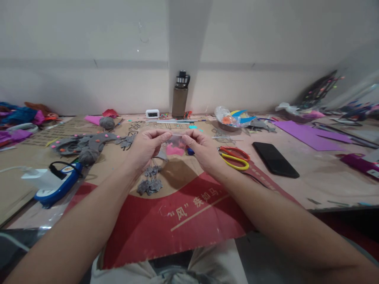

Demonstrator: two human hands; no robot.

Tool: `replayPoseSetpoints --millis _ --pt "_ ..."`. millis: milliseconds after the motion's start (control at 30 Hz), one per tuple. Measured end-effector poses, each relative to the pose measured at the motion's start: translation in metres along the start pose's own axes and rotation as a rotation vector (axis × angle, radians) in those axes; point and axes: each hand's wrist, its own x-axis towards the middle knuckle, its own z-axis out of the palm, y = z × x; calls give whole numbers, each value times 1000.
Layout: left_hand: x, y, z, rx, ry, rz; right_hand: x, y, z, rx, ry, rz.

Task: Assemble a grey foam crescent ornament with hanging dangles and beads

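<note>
Between both hands, above the cardboard, hangs a small clear plastic bag [175, 141] with something pink [175, 150] in its lower part. My left hand [148, 146] pinches the bag's top edge at one corner, thumb against fingers. At the other corner my right hand [199, 144] pinches the same edge. Just below the left hand, grey felt-like cutouts [150, 185] lie on the cardboard sheet [180, 221]. Scissors with red and yellow handles [235, 157] rest beside my right wrist. A small dark blue object [190, 151] shows partly under the right hand.
A black phone [275, 159] lies at right, near purple sheets [310, 134]. A blue power strip [59, 185] with a charger sits at left, by a grey ring with pink dots [102, 140]. Toward the wall stand a bottle [180, 98], a small white clock [152, 114] and a filled bowl [229, 125].
</note>
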Motion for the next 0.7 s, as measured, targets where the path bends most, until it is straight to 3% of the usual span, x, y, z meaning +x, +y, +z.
replayPoseSetpoints --millis 300,700 --pt "-1 0 3 118 -39 -6 -1 -3 -2 -80 50 -44" --pt "-5 3 6 252 41 76 -5 -9 2 -127 -3 -20"
